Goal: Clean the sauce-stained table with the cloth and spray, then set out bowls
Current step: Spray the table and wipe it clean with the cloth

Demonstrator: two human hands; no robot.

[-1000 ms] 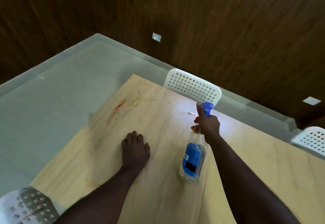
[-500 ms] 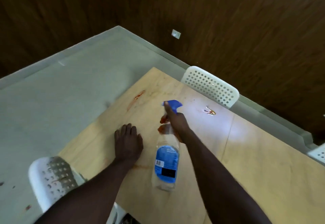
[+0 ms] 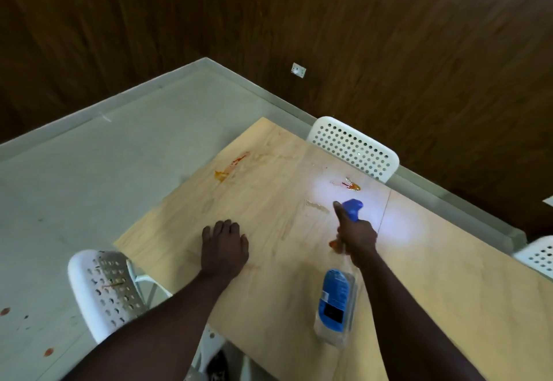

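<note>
My right hand (image 3: 356,238) grips the neck of a clear spray bottle (image 3: 336,305) with a blue label and blue nozzle, held above the light wooden table (image 3: 449,290) and pointed toward the far side. My left hand (image 3: 224,246) rests flat on the tabletop, fingers spread. A red-orange sauce smear (image 3: 232,166) lies near the table's far left corner. A second small sauce spot (image 3: 351,185) sits beyond the nozzle, with wet patches around it. No cloth or bowl is in view.
A white perforated chair (image 3: 353,147) stands at the table's far side, another (image 3: 101,290) at the near left corner, a third (image 3: 538,256) at the right edge. The grey floor (image 3: 74,186) has red spots at the lower left. Dark wood walls enclose the corner.
My right hand with the bottle swung left toward the middle of the table, then back right. My left hand stayed flat on the table. The view shifted, showing more of the near chair.
</note>
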